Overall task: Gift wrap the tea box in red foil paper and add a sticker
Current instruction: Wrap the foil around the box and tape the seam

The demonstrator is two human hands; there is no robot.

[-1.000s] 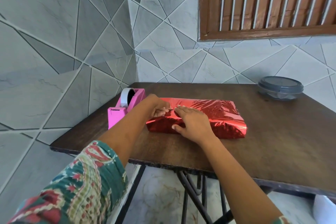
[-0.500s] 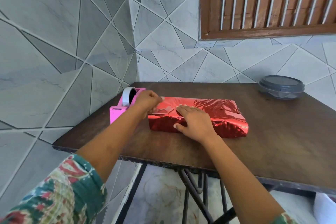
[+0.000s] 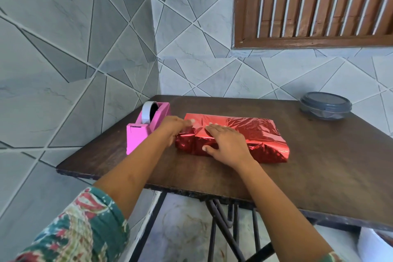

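Pressing the right hand (image 3: pixel 225 144) flat on the box (image 3: pixel 257 132), fingers straight, thumb down the near side. Lying crosswise under that palm on the tabletop (image 3: pixel 319 168), long axis left to right, mostly stretching off to the palm's right. Working the left hand (image 3: pixel 173 130) against the left end, just left of the right hand; too blurred for telling whether pinching the foil (image 3: pixel 191 144) or only pushing it. Probably reaching next for the dispenser (image 3: pixel 144 128), just left of the left hand, much nearer that one.
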